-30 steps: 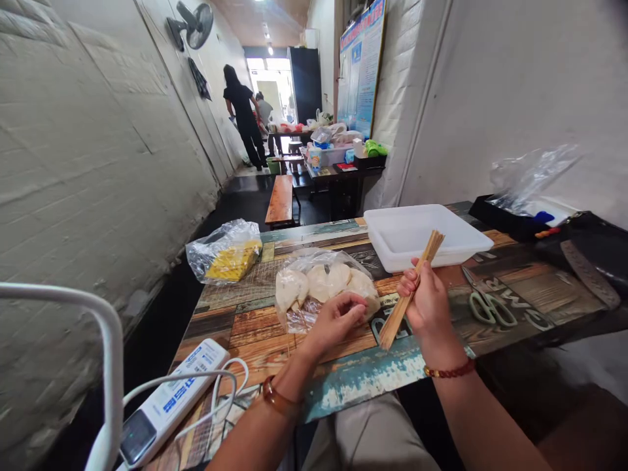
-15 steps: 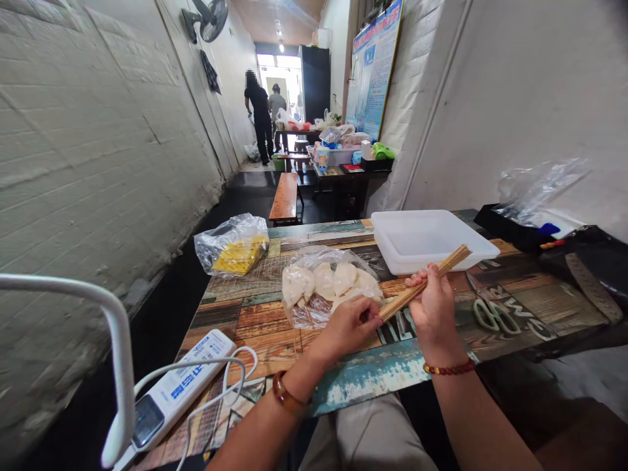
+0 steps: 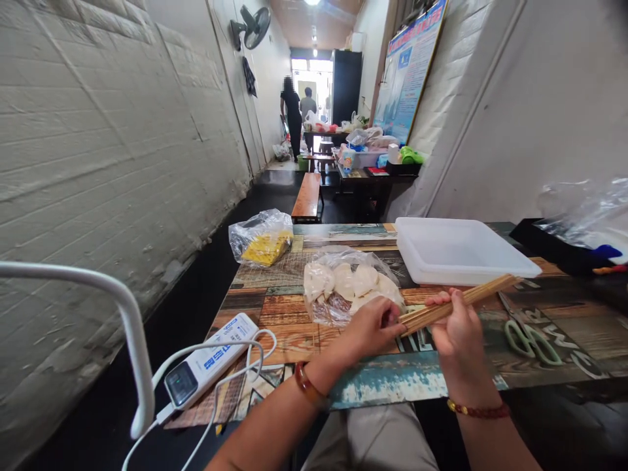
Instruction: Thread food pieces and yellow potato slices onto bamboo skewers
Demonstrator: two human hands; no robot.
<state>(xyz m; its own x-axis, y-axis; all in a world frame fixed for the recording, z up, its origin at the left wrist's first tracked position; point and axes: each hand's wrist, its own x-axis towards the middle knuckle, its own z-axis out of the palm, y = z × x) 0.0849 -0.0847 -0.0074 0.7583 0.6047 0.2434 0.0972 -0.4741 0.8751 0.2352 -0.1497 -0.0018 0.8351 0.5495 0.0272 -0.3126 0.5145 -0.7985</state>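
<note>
My right hand [image 3: 458, 333] is closed round a bundle of bamboo skewers [image 3: 461, 302], held almost level above the patterned wooden table [image 3: 284, 311]. My left hand [image 3: 375, 327] pinches the near end of that bundle with its fingers together. Just behind my left hand lies a clear plastic bag of pale round food pieces [image 3: 348, 288]. An empty white plastic tray [image 3: 461, 252] stands behind the skewers.
A bag with something yellow [image 3: 262, 239] lies at the table's far left. A power strip with white cable [image 3: 209, 366] sits at the near left; green-handled scissors [image 3: 530, 337] at the right. Two people stand far down the narrow room [image 3: 294, 111], past benches and cluttered tables.
The skewer bundle has swung from steeply tilted to nearly level. My left hand has left the bag and taken hold of the bundle's near end. The view has shifted left.
</note>
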